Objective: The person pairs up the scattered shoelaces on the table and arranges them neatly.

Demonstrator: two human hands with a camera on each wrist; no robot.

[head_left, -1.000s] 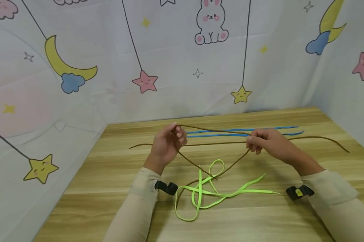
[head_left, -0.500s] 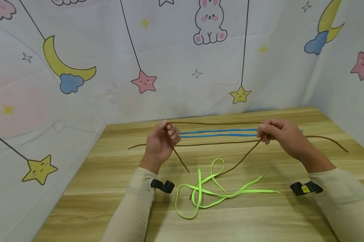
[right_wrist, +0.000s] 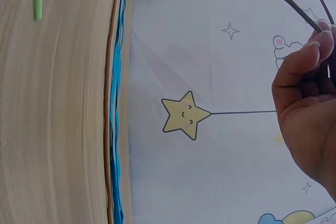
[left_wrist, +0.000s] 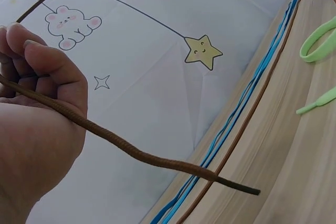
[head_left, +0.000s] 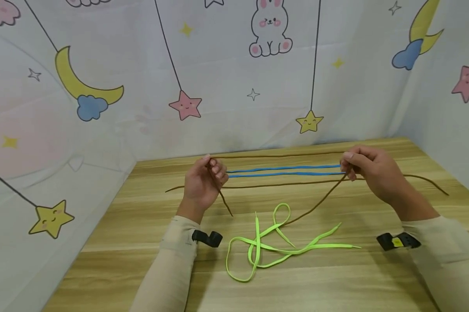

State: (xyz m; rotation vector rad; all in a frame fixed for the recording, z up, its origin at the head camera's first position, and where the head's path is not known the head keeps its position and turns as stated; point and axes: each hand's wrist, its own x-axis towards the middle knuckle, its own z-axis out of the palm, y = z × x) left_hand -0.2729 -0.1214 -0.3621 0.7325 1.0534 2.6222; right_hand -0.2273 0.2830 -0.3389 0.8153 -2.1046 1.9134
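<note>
Above a wood-grain tabletop (head_left: pixel 101 260), got a brown cord (left_wrist: pixel 157 160) pinched in the left hand (head_left: pixel 204 184) and the right hand (head_left: pixel 378 173), stretched between them; should be light, floppy, kinda tough; maybe grab nearer the ends.

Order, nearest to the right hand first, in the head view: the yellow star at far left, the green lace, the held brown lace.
1. Held brown lace: pinched in the right hand.
2. Green lace: on the table, lower left.
3. Yellow star: on the curtain, far left.
</note>
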